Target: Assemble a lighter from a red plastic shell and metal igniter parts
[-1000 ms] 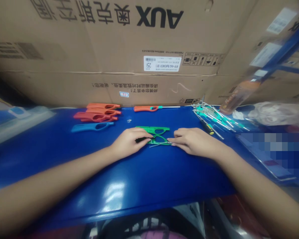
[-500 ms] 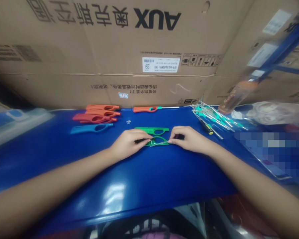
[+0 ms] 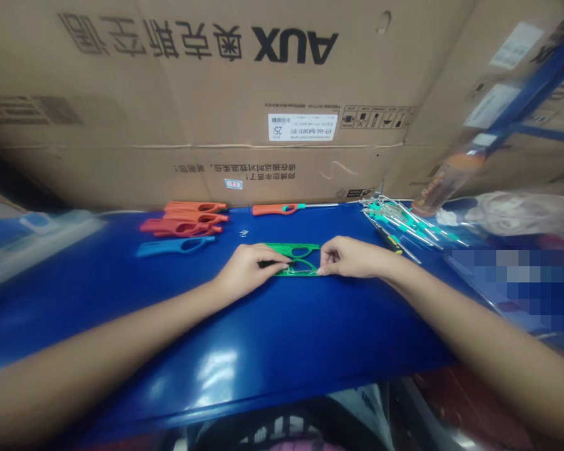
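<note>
Two green lighter casing halves lie one behind the other on the blue table, the far half (image 3: 305, 248) and the near half (image 3: 305, 274). Thin pale wire (image 3: 300, 271) runs along the near half. My left hand (image 3: 246, 270) is closed in a pinch at the left part of the near half, beside a small black part; its fingers cover much of that end. My right hand (image 3: 350, 257) pinches the wire at the near half's right end, thumb against forefinger. Whether the fingertips also grip the casing there is too small to tell.
Orange and red lighter casings (image 3: 192, 216) and a blue one (image 3: 176, 246) lie left. Behind are an orange lighter (image 3: 275, 209) and small metal pieces (image 3: 243, 233). Metal rods with teal parts (image 3: 399, 216), a screwdriver (image 3: 390, 240) and a bottle (image 3: 446, 181) lie right. A cardboard box (image 3: 192, 125) stands behind.
The wire now lies straighter along the near green half. My right fingers have shifted slightly while still pinching; my left hand stays at the same end. The view has tilted a little.
</note>
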Tool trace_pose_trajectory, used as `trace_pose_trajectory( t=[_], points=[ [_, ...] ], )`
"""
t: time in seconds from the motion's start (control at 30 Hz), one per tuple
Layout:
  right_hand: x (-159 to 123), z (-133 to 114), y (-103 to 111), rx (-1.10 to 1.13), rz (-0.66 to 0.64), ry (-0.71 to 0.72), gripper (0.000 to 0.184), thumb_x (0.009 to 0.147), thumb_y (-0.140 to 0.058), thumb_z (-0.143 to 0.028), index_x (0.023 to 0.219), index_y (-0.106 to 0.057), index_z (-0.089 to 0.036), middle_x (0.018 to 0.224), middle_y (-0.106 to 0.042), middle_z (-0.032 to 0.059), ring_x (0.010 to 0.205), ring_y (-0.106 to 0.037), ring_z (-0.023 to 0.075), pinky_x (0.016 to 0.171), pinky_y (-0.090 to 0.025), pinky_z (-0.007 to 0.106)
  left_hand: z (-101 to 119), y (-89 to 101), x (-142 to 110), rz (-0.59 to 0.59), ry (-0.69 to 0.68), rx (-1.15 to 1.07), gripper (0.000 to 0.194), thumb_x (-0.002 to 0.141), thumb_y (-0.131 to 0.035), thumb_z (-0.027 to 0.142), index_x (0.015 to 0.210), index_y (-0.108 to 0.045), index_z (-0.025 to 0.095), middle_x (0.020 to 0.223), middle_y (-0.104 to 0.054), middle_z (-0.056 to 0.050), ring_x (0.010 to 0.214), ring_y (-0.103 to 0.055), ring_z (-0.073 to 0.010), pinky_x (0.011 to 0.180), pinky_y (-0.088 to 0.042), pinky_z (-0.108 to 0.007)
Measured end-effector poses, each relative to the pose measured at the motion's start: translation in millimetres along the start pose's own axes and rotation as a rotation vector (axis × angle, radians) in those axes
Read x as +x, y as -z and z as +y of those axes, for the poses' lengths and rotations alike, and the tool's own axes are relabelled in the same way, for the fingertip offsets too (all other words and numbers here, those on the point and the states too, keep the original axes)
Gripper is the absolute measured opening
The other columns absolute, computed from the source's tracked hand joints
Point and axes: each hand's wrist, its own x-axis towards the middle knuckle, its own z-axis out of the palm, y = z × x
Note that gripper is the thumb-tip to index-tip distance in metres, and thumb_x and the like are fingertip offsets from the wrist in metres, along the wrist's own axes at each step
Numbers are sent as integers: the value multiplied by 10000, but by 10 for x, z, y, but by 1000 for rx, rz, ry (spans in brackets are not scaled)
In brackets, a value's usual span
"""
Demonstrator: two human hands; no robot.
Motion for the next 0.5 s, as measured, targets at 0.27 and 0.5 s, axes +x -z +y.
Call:
trace_pose_trajectory(
  t=[0.27,0.5],
  points=[
    [-30,-83,2,-124,39,9,174,781,-712,-340,706,-655,-193,687,-696,24,584,-568,136,506,-380,242,45,4,12,8,48,22,140,865,-727,289,972,-794,229,962,-794,-28,879,-748,-205,843,-599,-331],
    [-101,-41,-77,-35,130,25,161,790,-711,-310,705,-642,-192,633,-656,9,582,-553,131,532,-403,239,45,19,20,-36,-33,60,137,899,-684,252,965,-792,200,939,-788,-48,873,-731,-196,832,-587,-324]
  ],
)
